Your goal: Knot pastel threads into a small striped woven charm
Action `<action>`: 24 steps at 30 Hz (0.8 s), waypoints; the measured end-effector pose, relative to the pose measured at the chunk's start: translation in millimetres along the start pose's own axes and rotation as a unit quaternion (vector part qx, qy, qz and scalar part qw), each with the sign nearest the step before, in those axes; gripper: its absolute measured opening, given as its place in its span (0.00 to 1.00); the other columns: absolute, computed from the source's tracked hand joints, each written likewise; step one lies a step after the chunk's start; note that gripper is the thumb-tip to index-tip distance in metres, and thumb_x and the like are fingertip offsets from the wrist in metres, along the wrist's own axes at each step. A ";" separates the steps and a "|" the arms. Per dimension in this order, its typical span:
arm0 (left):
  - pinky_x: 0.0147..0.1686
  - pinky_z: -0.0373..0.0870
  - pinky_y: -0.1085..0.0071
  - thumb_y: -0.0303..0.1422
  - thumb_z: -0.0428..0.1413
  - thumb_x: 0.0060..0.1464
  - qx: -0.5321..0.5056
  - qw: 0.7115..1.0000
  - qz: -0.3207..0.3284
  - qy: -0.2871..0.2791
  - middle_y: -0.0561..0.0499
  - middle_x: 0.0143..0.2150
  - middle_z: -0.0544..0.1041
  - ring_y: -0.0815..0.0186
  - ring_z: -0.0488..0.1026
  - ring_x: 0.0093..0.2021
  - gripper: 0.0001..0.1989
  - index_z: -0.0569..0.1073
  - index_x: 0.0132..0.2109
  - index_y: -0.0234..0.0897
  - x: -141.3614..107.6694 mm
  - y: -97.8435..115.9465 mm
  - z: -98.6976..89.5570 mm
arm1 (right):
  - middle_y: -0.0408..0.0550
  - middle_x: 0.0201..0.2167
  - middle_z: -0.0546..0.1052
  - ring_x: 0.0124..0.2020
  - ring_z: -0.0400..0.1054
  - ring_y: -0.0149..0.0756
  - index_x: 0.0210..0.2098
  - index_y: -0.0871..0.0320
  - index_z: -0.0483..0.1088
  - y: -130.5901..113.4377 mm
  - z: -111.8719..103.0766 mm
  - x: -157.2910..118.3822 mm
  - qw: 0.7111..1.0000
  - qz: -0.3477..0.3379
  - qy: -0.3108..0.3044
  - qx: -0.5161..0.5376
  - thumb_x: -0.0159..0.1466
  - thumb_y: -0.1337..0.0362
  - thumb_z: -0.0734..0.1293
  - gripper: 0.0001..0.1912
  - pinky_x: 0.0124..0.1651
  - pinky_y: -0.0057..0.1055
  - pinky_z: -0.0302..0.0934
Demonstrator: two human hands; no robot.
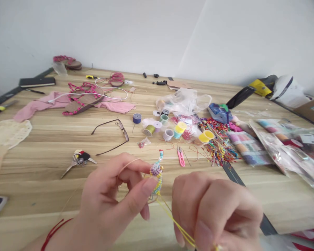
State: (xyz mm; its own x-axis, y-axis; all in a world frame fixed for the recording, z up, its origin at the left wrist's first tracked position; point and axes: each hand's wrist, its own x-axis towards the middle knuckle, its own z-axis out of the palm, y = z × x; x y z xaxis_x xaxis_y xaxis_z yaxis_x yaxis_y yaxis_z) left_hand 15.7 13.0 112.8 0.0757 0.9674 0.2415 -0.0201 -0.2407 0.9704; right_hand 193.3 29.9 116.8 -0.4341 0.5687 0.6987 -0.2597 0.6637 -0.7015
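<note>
Between the thumb and index finger of my left hand (122, 195) sits a small knotted cord figure (157, 174) in purple, yellow and light blue, with a thin turquoise, red-tipped end pointing up. Yellow cords (174, 220) run from its lower end down to my right hand (217, 205), which is curled closed around them. A thin orange-brown thread (129, 162) passes over my left index finger. The far ends of the cords are hidden inside the right fist.
Beyond my hands lie pink thread snips (181, 157), several thread spools (168, 134), a pile of coloured cords (219, 139) and glasses (125, 135). Keys (80, 158) and a fan (5, 139) are on the left. Plastic packets (248, 148) lie on the right.
</note>
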 end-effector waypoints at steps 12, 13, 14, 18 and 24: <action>0.13 0.61 0.83 0.27 0.60 0.54 0.002 1.000 0.004 0.004 0.63 0.17 0.73 0.76 0.68 0.14 0.06 0.75 0.37 0.46 0.9 2.3 1.2 | 0.40 0.25 0.75 0.28 0.73 0.25 0.35 0.56 0.67 -0.1 -2.0 -2.0 0.999 0.004 0.009 -0.054 0.69 0.63 0.62 0.06 0.31 0.20 0.72; 0.14 0.62 0.82 0.27 0.60 0.54 0.006 1.000 0.004 0.003 0.63 0.17 0.73 0.76 0.67 0.14 0.07 0.75 0.36 0.46 1.8 3.2 1.9 | 0.40 0.25 0.75 0.27 0.73 0.24 0.35 0.56 0.67 0.6 -2.1 -2.6 0.998 -0.001 0.009 -0.061 0.70 0.63 0.62 0.07 0.31 0.20 0.72; 0.14 0.62 0.82 0.26 0.60 0.54 0.011 1.000 0.005 0.000 0.63 0.17 0.73 0.76 0.67 0.14 0.07 0.74 0.36 0.45 2.5 3.9 2.5 | 0.39 0.23 0.74 0.27 0.74 0.24 0.35 0.55 0.67 1.3 -2.1 -3.1 0.998 -0.012 0.005 -0.066 0.70 0.63 0.61 0.07 0.32 0.19 0.72; 0.14 0.64 0.81 0.27 0.59 0.54 0.021 1.000 0.008 -0.017 0.62 0.16 0.72 0.74 0.68 0.14 0.05 0.74 0.36 0.44 3.8 4.3 4.1 | 0.36 0.20 0.74 0.27 0.75 0.23 0.35 0.56 0.67 2.7 -4.0 -4.6 0.995 -0.020 -0.031 -0.088 0.70 0.63 0.61 0.08 0.35 0.19 0.72; 0.14 0.64 0.83 0.26 0.59 0.55 0.020 0.999 0.021 -0.017 0.63 0.17 0.72 0.75 0.68 0.14 0.08 0.74 0.39 0.47 -0.6 0.3 2.8 | 0.38 0.21 0.74 0.26 0.73 0.23 0.33 0.58 0.69 1.7 -0.9 -2.3 0.997 -0.046 0.011 -0.063 0.69 0.65 0.62 0.08 0.32 0.21 0.72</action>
State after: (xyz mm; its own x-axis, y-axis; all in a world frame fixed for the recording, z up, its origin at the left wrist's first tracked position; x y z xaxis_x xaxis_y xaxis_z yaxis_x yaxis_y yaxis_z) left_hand 18.5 12.1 112.9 0.1098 0.9533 0.2813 0.0150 -0.2846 0.9585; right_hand 194.7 30.2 114.1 -0.3937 0.5128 0.7629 -0.1869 0.7680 -0.6126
